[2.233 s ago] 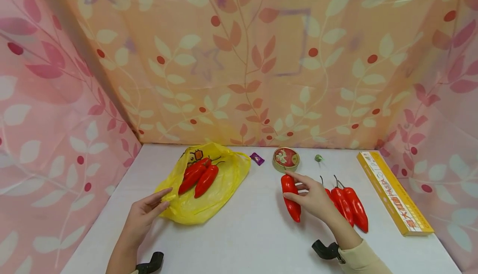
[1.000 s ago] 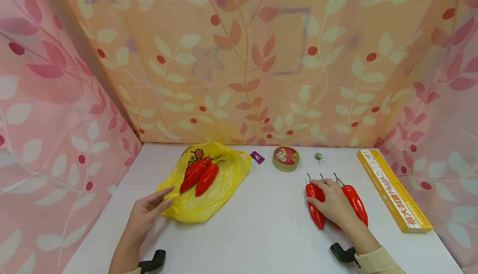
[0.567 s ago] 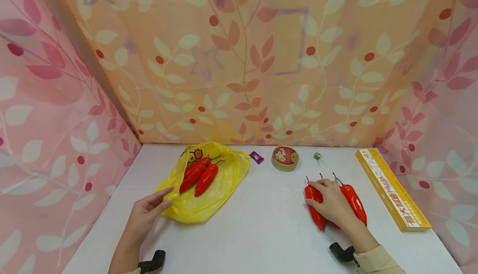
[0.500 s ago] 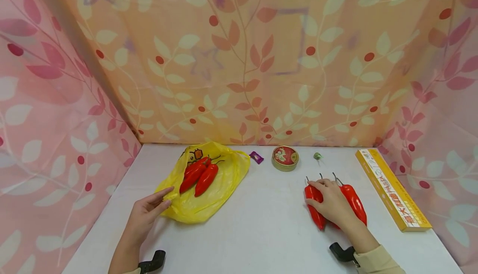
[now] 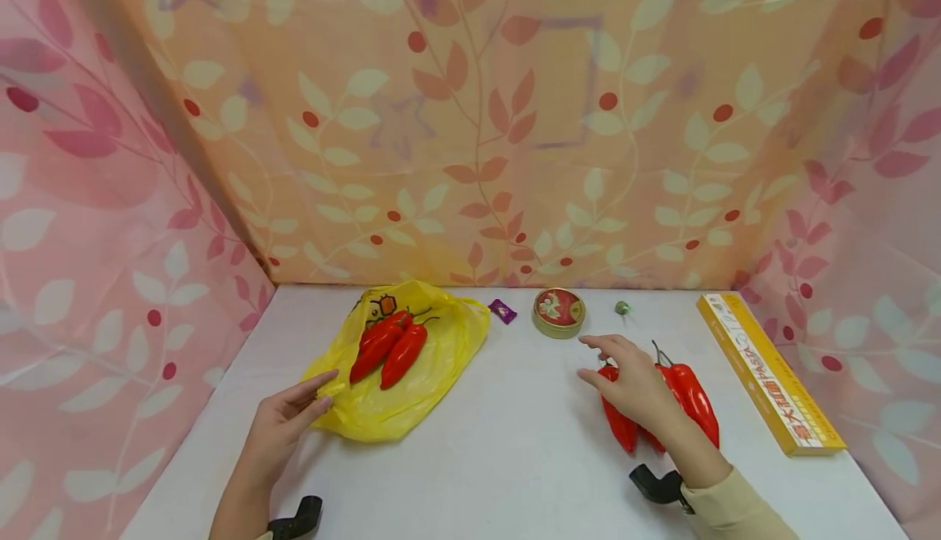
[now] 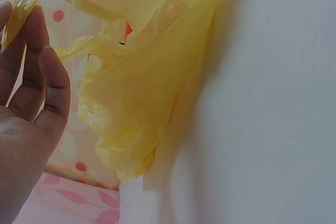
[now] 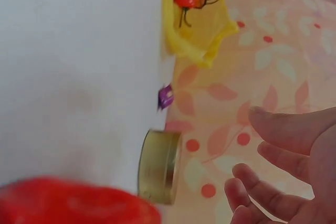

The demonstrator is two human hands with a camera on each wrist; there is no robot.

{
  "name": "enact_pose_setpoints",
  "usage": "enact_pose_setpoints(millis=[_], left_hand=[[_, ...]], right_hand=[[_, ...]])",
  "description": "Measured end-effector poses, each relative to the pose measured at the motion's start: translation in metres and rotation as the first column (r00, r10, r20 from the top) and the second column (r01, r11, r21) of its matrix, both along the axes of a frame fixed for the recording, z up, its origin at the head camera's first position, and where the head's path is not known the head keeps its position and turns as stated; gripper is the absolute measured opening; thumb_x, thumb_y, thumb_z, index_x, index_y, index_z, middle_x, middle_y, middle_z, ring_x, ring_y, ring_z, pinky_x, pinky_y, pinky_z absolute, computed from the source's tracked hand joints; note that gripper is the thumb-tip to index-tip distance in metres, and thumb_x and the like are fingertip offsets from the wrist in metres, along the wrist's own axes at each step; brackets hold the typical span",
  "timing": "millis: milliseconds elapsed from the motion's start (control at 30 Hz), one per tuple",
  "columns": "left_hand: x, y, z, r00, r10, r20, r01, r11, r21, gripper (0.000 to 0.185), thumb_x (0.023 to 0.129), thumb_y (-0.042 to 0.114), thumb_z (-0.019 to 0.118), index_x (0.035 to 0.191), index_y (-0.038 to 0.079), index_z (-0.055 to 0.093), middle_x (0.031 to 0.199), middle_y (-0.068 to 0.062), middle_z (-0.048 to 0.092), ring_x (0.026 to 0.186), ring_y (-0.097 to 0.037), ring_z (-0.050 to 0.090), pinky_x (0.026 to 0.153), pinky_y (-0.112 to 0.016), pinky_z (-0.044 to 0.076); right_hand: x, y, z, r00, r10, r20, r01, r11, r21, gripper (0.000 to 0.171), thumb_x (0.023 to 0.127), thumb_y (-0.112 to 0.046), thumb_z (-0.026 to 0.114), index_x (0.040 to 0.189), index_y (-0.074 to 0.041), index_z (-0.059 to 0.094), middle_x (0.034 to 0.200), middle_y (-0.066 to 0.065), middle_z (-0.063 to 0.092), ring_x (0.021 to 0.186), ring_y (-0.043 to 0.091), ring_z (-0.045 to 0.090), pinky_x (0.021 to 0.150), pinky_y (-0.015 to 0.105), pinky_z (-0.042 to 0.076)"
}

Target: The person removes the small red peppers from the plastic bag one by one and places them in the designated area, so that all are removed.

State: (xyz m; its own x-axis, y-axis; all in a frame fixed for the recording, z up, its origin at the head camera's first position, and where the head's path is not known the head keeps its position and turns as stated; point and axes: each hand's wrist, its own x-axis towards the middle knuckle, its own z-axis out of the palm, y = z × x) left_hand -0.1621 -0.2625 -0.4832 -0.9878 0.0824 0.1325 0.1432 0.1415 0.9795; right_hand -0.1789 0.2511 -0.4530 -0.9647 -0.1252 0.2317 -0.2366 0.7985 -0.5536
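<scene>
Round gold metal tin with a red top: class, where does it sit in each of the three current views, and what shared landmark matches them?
Head: round gold metal tin, right of centre, below mid-height.
Left wrist: not in the picture.
Right wrist: round gold metal tin, lower middle, side wall showing.
Shared landmark: yellow plastic bag, visible in all three.

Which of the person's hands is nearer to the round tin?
Right. The right hand is on the near right side of the round tin, not touching it; the left hand is far to the tin's left, holding the yellow bag.
</scene>
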Motion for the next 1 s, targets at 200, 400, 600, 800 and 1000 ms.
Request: enact_pose_setpoints(millis=[200, 400, 600, 800, 1000], left_hand=[[0.002, -0.003, 0.002, 1.000, 0.009, -0.023, -0.009, 1.000, -0.009, 0.044, 0.097, 0.010, 0.067, 0.136, -0.009, 0.057, 0.126, 0.017, 0.068, 0.116, 0.006, 0.060, 0.090, -0.014, 0.053], [0.000, 0.000, 0.004, 1.000, -0.005, -0.012, 0.005, 1.000, -0.017, 0.045, 0.098, 0.012, 0.067, 0.137, -0.007, 0.057, 0.129, 0.014, 0.068, 0.119, 0.007, 0.057, 0.092, -0.013, 0.052], [0.001, 0.001, 0.003, 0.999, 0.021, 0.027, -0.020, 0.999, -0.034, 0.047, 0.097, 0.017, 0.068, 0.138, -0.004, 0.058, 0.128, 0.017, 0.067, 0.119, 0.010, 0.055, 0.092, -0.012, 0.051], [0.001, -0.002, -0.003, 0.998, 0.032, 0.051, -0.029, 0.999, -0.043, 0.047, 0.097, 0.019, 0.069, 0.138, -0.002, 0.059, 0.129, 0.017, 0.067, 0.120, 0.011, 0.055, 0.092, -0.013, 0.051], [-0.001, -0.003, -0.003, 0.998, 0.036, 0.041, -0.034, 0.997, -0.065, 0.048, 0.097, 0.022, 0.069, 0.138, 0.000, 0.059, 0.131, 0.013, 0.066, 0.121, 0.011, 0.054, 0.093, -0.012, 0.051]], right_hand=[[-0.012, -0.033, 0.012, 0.996, 0.072, -0.052, -0.077, 0.992, -0.100, 0.052, 0.086, -0.024, 0.082, 0.134, -0.015, 0.064, 0.123, 0.008, 0.068, 0.102, 0.024, 0.063, 0.074, 0.036, 0.056], [-0.026, -0.060, 0.015, 0.988, 0.120, -0.101, -0.135, 0.977, -0.165, 0.048, 0.085, -0.024, 0.083, 0.130, -0.017, 0.067, 0.121, 0.003, 0.070, 0.099, 0.021, 0.064, 0.074, 0.041, 0.057], [-0.038, -0.087, 0.014, 0.985, 0.170, -0.042, -0.175, 0.947, -0.270, 0.045, 0.087, -0.028, 0.081, 0.130, -0.019, 0.067, 0.121, 0.002, 0.070, 0.103, 0.020, 0.066, 0.081, 0.048, 0.058], [-0.051, -0.115, 0.008, 0.976, 0.217, 0.013, -0.201, 0.921, -0.333, 0.043, 0.088, -0.028, 0.080, 0.129, -0.023, 0.068, 0.122, -0.003, 0.070, 0.104, 0.019, 0.066, 0.082, 0.038, 0.058], [-0.066, -0.143, 0.004, 0.956, 0.289, 0.040, -0.261, 0.908, -0.328, 0.041, 0.089, -0.028, 0.079, 0.127, -0.021, 0.068, 0.123, -0.005, 0.069, 0.105, 0.021, 0.065, 0.083, 0.035, 0.057]])
